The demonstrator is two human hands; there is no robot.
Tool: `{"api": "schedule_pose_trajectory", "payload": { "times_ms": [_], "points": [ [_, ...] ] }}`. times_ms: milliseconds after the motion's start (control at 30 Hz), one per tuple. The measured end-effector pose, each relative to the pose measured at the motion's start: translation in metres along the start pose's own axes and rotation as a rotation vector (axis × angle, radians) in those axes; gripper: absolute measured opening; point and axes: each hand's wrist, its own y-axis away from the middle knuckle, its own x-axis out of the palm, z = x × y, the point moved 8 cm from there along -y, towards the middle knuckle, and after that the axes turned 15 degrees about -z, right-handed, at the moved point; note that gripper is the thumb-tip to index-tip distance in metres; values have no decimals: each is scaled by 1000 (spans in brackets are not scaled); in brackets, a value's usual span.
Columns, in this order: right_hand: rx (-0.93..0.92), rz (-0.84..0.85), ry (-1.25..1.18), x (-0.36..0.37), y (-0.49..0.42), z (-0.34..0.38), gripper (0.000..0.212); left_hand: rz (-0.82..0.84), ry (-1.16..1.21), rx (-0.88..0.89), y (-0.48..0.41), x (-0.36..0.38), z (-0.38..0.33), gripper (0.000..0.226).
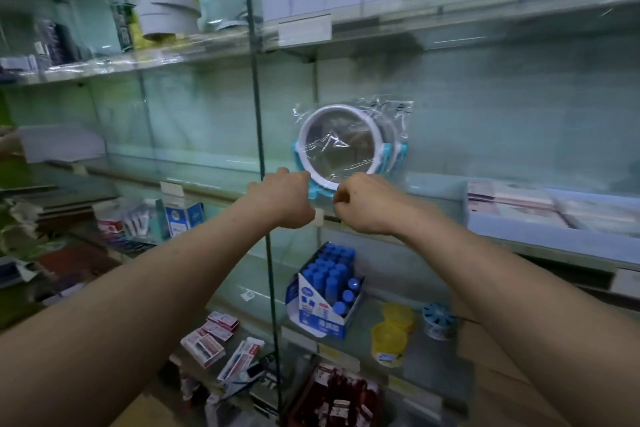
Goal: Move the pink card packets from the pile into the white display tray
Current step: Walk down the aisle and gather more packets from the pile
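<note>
Pink card packets [512, 199] lie flat in a white display tray [519, 230] on the glass shelf at the right. Both my arms reach forward to the middle of that shelf. My left hand [282, 199] is curled at the lower left of a round white-and-blue mirror [341, 146] wrapped in clear plastic, against its blue base. My right hand [363, 203] is curled at the mirror's lower rim, fingers pinching there. The mirror stands upright, left of the tray. No pile of packets is visible apart from those in the tray.
A vertical glass divider [258, 135] runs just left of my left hand. The shelf below holds a box of blue-capped sticks [327, 295], yellow tubs [391, 340] and small red-white boxes [211, 336]. White and yellow containers [166, 7] sit on the upper shelf.
</note>
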Motion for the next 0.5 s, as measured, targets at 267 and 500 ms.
{"api": "schedule_pose_trajectory", "payload": {
  "times_ms": [267, 500],
  "points": [
    [3, 5, 38, 54, -41, 79, 28, 30, 0, 7, -23, 15, 97, 63],
    [4, 24, 54, 95, -82, 142, 28, 6, -25, 21, -42, 20, 167, 60]
  ]
}}
